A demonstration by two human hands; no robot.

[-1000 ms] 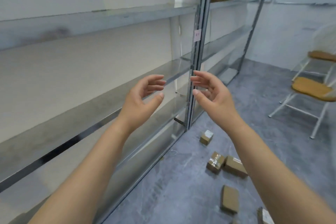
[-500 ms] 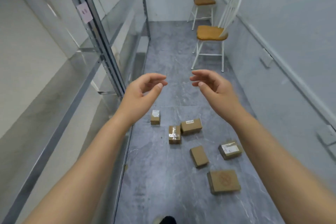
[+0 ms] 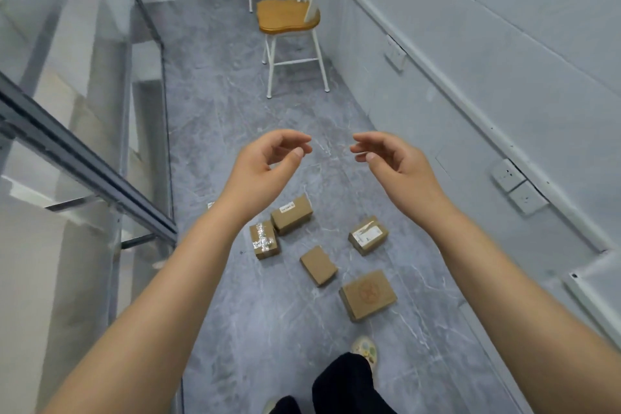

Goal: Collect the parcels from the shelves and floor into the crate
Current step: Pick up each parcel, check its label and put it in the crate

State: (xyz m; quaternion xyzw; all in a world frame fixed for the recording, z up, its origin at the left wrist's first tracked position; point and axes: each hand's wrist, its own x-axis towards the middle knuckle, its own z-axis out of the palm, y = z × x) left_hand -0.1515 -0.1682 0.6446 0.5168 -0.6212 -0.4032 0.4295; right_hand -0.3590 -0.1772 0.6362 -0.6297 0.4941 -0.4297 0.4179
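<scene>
Parcels (image 3: pixel 367 294) are scattered on the grey floor (image 3: pixel 235 131).
Left hand (image 3: pixel 265 163) and right hand (image 3: pixel 391 161) are held above them, apart, fingers loosely curled, nothing gripped.

Both hands, left hand (image 3: pixel 265 165) and right hand (image 3: pixel 393 161), are hovering empty, fingers loosely curled. Five parcels (image 3: pixel 318 265) are lying on the grey floor (image 3: pixel 268 329) below.

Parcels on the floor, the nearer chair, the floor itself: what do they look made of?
Parcels: plain brown cardboard, matte; one taped parcel shows shiny, crinkled clear tape. Nearer chair: glossy honey-coloured seat, probably varnished wood, on white-painted legs, wood or metal unclear. Floor: grey veined slabs, stone or stone-look tile.
</scene>
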